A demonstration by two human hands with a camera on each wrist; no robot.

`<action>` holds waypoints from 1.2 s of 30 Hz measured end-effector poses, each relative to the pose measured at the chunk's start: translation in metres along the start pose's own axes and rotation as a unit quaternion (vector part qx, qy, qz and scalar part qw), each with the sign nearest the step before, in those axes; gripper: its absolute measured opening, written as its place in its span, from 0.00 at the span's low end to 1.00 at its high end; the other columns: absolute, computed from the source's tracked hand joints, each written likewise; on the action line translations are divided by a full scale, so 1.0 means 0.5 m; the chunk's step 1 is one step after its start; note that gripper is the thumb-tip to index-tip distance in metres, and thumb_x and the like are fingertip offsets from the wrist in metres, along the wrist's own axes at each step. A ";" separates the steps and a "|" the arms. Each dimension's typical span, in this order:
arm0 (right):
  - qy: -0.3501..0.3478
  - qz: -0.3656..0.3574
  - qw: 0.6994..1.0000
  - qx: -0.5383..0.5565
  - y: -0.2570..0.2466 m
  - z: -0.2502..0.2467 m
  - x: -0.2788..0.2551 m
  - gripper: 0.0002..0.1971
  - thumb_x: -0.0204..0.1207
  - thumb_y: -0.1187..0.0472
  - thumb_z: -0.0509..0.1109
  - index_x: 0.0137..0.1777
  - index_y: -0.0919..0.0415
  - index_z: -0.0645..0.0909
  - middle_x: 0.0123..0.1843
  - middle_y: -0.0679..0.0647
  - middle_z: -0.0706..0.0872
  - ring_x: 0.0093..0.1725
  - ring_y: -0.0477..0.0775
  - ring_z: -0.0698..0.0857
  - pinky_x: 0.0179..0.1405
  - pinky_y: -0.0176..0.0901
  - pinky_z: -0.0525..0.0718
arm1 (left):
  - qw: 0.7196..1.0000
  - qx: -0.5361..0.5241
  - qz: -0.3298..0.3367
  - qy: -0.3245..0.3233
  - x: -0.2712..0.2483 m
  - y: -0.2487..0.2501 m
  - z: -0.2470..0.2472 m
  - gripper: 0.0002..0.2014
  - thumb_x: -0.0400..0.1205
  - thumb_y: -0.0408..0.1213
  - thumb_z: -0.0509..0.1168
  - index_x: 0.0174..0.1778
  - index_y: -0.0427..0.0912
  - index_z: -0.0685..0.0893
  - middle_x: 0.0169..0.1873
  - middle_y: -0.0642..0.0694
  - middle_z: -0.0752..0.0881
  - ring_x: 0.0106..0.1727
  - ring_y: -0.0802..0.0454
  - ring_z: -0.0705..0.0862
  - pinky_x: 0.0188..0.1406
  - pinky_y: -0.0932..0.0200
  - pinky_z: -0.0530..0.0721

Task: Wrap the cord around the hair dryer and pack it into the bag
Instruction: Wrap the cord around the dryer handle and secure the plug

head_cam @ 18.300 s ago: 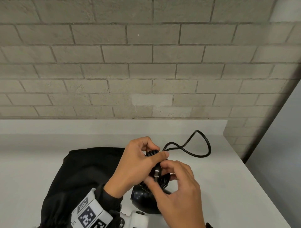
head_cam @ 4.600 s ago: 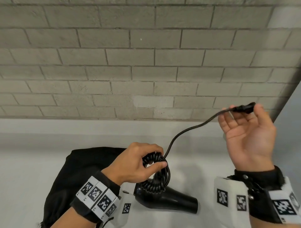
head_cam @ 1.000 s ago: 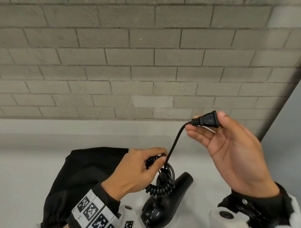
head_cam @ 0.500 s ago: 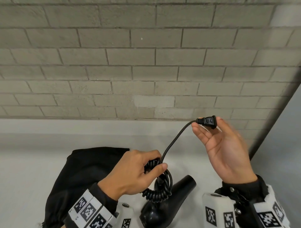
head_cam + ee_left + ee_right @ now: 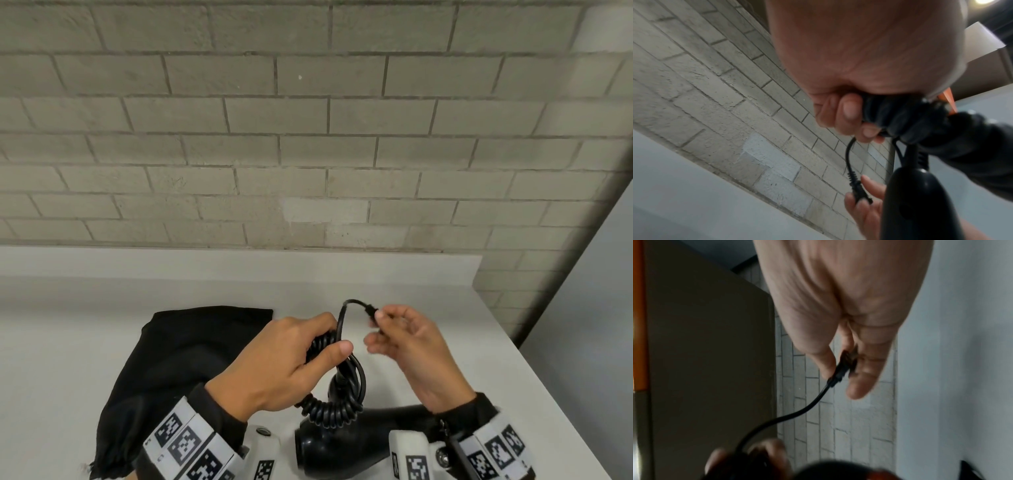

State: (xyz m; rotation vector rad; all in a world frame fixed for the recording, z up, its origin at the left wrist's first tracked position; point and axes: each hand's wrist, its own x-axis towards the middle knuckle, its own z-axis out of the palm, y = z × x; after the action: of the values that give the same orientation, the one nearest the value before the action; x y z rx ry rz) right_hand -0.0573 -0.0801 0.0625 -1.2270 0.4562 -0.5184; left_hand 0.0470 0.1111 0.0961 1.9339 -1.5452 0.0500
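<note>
A black hair dryer (image 5: 346,445) lies low over the white counter, its handle up in my left hand (image 5: 284,363). That hand grips the handle with the coiled black cord (image 5: 337,407) wound round it, thumb pressed over the loops. My right hand (image 5: 407,346) pinches the plug (image 5: 370,312) at the cord's free end, just right of the left hand. The plug (image 5: 859,191) and the handle (image 5: 920,203) show in the left wrist view, and the plug (image 5: 846,360) sits between thumb and fingers in the right wrist view. The black bag (image 5: 171,370) lies flat to the left.
The white counter (image 5: 462,329) has a raised back edge against a grey brick wall (image 5: 308,137). Its right edge drops off near a grey panel (image 5: 589,308). Bare counter lies left of the bag and right of my hands.
My right hand has come down and leftward with the plug, from up near the wall to close beside the left hand. The straight cord has slackened into a short arch.
</note>
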 end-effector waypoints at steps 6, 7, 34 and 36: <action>-0.190 0.060 0.972 -0.128 0.034 0.040 -0.032 0.10 0.80 0.60 0.70 0.57 0.63 0.85 0.47 0.64 0.92 0.42 0.62 0.84 0.47 0.57 0.80 | 1.000 0.001 -0.015 -0.002 0.005 -0.004 0.003 0.27 0.86 0.66 0.50 0.41 0.46 0.78 0.25 0.50 0.78 0.27 0.50 0.78 0.29 0.54 0.77; -0.208 0.068 0.968 -0.121 0.032 0.047 -0.037 0.09 0.81 0.61 0.68 0.57 0.63 0.86 0.46 0.62 0.91 0.43 0.63 0.84 0.48 0.59 0.79 | 1.000 -0.001 -0.020 -0.005 0.005 -0.005 0.004 0.27 0.85 0.66 0.49 0.42 0.46 0.78 0.26 0.50 0.81 0.28 0.51 0.80 0.31 0.52 0.80; -0.184 0.062 0.980 -0.044 0.028 0.078 -0.065 0.13 0.83 0.66 0.63 0.63 0.61 0.85 0.57 0.66 0.90 0.60 0.64 0.88 0.70 0.58 0.80 | 0.993 -0.029 -0.110 0.042 -0.002 -0.009 -0.006 0.22 0.84 0.66 0.54 0.39 0.53 0.79 0.23 0.41 0.80 0.22 0.48 0.78 0.28 0.48 0.79; -0.181 0.052 0.982 -0.015 0.033 0.076 -0.069 0.14 0.81 0.63 0.63 0.62 0.63 0.85 0.58 0.68 0.89 0.61 0.65 0.87 0.70 0.59 0.78 | 0.991 -0.038 -0.125 0.037 -0.001 -0.004 -0.006 0.21 0.85 0.65 0.55 0.39 0.53 0.81 0.23 0.42 0.82 0.22 0.53 0.80 0.28 0.49 0.80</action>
State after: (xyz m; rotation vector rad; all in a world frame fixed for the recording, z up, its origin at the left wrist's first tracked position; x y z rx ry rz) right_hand -0.0607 -0.0264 0.0587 -1.2856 0.2161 -0.1917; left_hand 0.0496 0.1131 0.0976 2.0254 -1.2298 -0.0439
